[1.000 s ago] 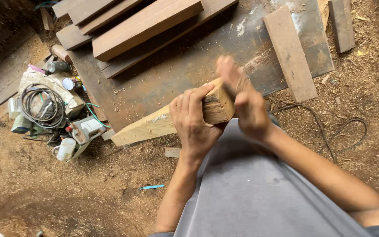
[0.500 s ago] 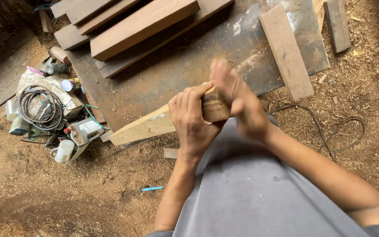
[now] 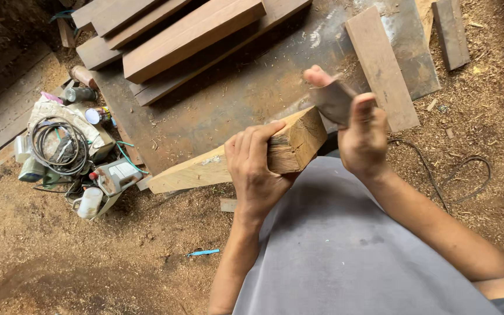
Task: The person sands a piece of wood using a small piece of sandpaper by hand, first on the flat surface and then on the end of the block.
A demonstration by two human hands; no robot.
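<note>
Gripped by left hand point(image 3: 258, 169), wood block point(image 3: 234, 160) hangs over sawdust floor point(image 3: 59, 262).

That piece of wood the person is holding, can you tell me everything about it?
The wood block is a long, pale, squared piece of timber with rough sawn grain on its near end. It slants from low left up toward the person. The left hand wraps around it near that end, and the right hand holds a small flat grey sheet beside the end face.

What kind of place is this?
Probably a rough woodworking shed: sawdust covers the ground, planks lie stacked, and the left hand holds a wooden beam while the right hand holds a grey sheet.
</note>
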